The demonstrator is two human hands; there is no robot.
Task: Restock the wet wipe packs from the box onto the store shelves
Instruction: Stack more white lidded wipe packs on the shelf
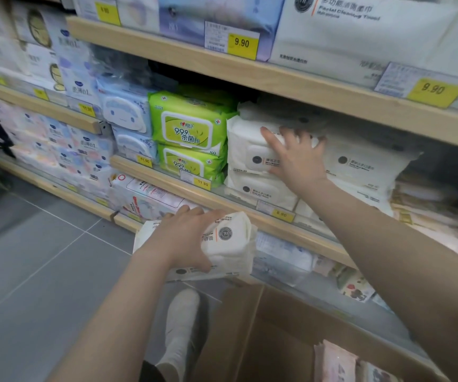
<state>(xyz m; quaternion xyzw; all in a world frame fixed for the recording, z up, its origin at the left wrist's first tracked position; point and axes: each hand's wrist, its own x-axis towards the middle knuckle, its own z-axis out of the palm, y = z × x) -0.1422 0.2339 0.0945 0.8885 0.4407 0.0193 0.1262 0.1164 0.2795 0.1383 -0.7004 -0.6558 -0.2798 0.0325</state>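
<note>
My left hand [186, 238] grips a stack of white wet wipe packs [230, 244] held in front of the lower shelf edge. My right hand [296, 155] lies with spread fingers against a white wet wipe pack [245, 144] that sits on top of another white pack [260, 188] on the middle shelf [222, 201]. More white packs [365, 166] lie to the right of that hand. The open cardboard box [249, 340] stands on the floor at the bottom, with pinkish packs [335, 362] showing inside.
Green wipe packs [189, 128] and blue cartoon packs [125, 108] fill the shelf to the left of the white ones. The upper shelf [277, 81] carries large tissue packs and yellow price tags. My white-socked foot [181, 326] stands on the grey tile floor [43, 257].
</note>
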